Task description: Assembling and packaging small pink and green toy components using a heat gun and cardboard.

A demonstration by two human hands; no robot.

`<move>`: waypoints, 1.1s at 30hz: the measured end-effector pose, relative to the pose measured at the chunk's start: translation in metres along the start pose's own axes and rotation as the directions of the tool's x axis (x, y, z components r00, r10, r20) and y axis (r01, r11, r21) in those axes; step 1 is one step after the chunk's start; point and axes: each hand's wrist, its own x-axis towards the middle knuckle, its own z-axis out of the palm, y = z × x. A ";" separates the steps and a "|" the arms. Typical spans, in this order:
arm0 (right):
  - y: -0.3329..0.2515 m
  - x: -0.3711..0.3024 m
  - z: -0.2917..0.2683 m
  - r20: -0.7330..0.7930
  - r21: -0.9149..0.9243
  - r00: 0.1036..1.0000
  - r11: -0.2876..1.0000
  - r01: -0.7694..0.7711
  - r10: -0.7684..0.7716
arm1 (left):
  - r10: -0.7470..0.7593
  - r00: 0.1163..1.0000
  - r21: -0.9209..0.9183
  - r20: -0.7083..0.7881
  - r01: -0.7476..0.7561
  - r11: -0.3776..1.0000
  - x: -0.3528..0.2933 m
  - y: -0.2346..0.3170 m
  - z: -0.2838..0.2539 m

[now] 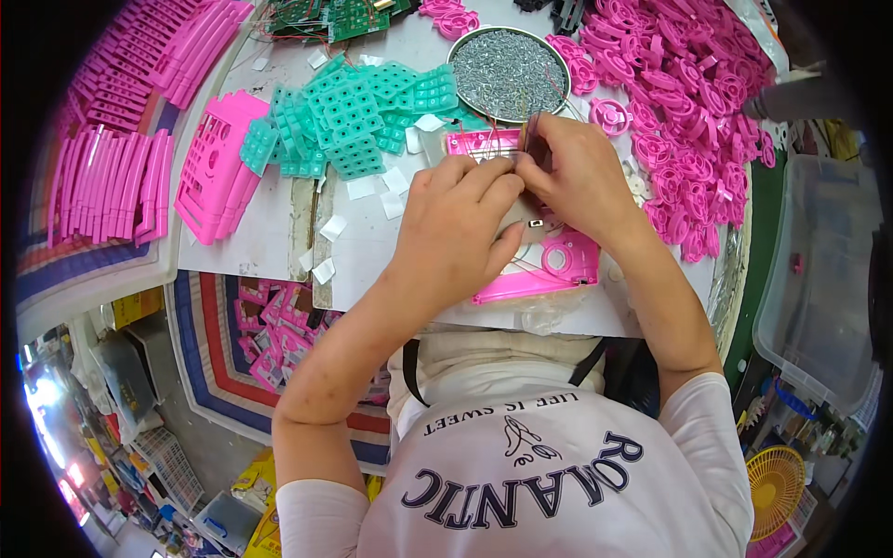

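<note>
A pink plastic housing [558, 272] lies on the white table in front of me, partly covered by both hands. My left hand [456, 223] rests over its left side, fingers curled together at the middle and thumb pointing right. My right hand [579, 175] pinches from the upper right, its thumb and fingers close to the left fingertips. Thin wires [502, 147] run up around the fingertips at the housing's far edge. A small metal-and-black part [535, 223] shows inside the housing, below the right thumb. What the fingertips grip is hidden.
Beyond the hands stands a round tray of screws [510, 74]. Teal rubber keypads [344, 112] and white square pieces [361, 188] lie to the left, near stacked pink housings [219, 167]. Pink ring-shaped parts [684, 102] heap at the right. Green circuit boards [358, 19] lie at the back.
</note>
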 end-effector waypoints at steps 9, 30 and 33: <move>-0.006 -0.014 -0.007 0.040 0.152 0.899 0.892 0.425 -0.435 | -0.326 0.936 -0.524 -0.133 0.213 0.824 -0.002 -0.016 0.011; 0.028 0.025 -0.031 0.125 -0.052 0.857 0.860 0.508 -0.499 | -0.241 0.957 0.220 -0.163 0.273 0.937 0.044 -0.017 0.006; 0.025 0.017 -0.034 0.092 -0.036 0.872 0.874 0.485 -0.480 | -0.121 0.972 0.284 -0.203 0.176 0.942 0.046 -0.026 0.010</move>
